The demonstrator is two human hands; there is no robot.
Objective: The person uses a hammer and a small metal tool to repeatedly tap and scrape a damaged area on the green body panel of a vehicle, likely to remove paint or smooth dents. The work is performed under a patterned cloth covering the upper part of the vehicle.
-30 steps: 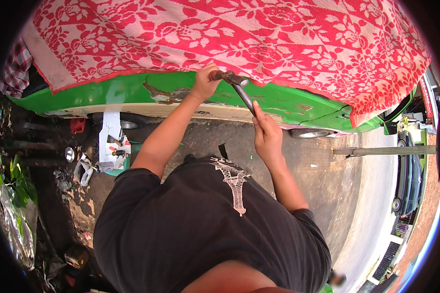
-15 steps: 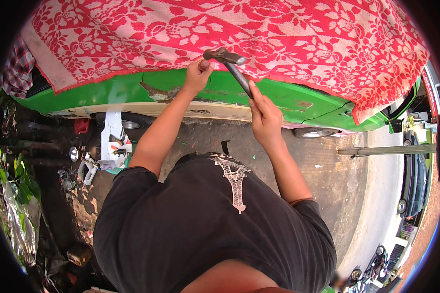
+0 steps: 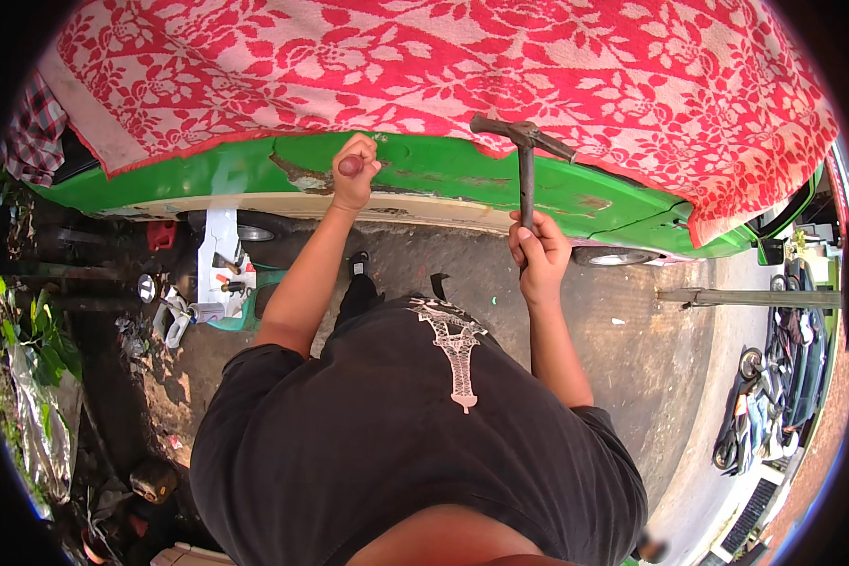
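Right beside the green car (image 3: 623, 206), from where I'm standing, this person (image 3: 415, 424) has both hands busy and held well apart. Right hand (image 3: 541, 253) is wrapped around the lower handle of a hammer (image 3: 526, 179), head end up, showing against the bottom edge of the red floral cloth (image 3: 377, 75) draped over the car. Left hand (image 3: 355, 181) is clamped on some round-ended brown thing (image 3: 351, 165), mostly hidden in the fist, so can't tell what it is. That fist shows just right of a patch of flaking paint (image 3: 300, 177). Red container (image 3: 161, 235) on the ground further left.
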